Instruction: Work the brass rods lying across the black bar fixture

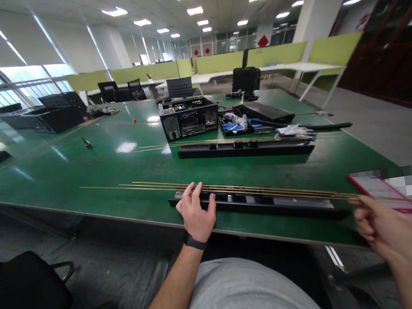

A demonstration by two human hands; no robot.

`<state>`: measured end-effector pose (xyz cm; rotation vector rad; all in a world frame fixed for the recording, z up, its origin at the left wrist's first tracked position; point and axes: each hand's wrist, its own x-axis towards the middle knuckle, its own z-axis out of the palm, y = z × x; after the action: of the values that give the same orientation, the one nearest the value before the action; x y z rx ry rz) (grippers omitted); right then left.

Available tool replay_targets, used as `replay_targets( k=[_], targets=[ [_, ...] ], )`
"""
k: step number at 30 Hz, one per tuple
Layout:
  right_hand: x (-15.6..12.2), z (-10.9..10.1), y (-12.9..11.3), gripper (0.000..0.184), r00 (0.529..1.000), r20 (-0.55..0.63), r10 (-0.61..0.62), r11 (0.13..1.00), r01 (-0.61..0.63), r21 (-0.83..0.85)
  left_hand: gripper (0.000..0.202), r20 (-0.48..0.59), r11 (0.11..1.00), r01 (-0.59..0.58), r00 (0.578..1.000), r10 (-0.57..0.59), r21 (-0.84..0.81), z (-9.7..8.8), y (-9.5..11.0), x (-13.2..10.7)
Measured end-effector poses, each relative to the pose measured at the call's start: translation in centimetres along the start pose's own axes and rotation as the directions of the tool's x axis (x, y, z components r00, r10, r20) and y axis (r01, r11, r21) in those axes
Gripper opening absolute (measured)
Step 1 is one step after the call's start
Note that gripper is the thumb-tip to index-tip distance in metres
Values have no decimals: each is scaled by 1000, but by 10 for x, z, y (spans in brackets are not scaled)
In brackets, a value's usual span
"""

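Note:
Several long, thin brass-coloured rods (241, 189) lie lengthwise over a long black channel-shaped bar (293, 205) near the table's front edge. My left hand (197, 209) rests at the bar's left end, its fingertips stretched across the rods and its thumb apart. With fingers closed, my right hand (386, 223) pinches the rods beyond the bar's right end. The rods' thin left tips reach past the bar over the green table. Farther back lies a second black bar (244, 150), with more thin rods (151, 148) along its far side.
A computer case (189, 118) stands behind the bars. Beside it sits a black tray (239, 130) holding blue-and-white material, with gloves (295, 131) nearby. A red-edged tablet-like object (382, 191) lies at the right. More cases (51, 117) stand back left; a chair (23, 298) is front left.

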<state>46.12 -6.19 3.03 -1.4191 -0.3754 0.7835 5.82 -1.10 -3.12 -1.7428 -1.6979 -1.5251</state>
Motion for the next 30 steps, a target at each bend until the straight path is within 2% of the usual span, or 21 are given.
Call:
replay_targets(
  k=[4,9,13,25,30],
  targets=[
    [-11,13,4,21,999,37,-18,1000,17,25,43,-11,1000,-11,1000,11,-11,0,0,0],
    [-22,16,3,30,998,57,-10,1000,9,18,44,-8,1000,-16,1000,16,-24,1,-2,-1],
    [-34,22,7,40,993,120,6,1000,-5,-6,43,4,1000,-6,1000,6,-16,1,-2,-1],
    [-60,65,21,56,945,319,77,996,-61,-60,42,1,1000,3,1000,-3,-4,-1,0,0],
    [-60,64,19,52,954,288,79,997,-70,-44,44,8,1000,8,1000,-7,-30,0,-2,0]
  ],
)
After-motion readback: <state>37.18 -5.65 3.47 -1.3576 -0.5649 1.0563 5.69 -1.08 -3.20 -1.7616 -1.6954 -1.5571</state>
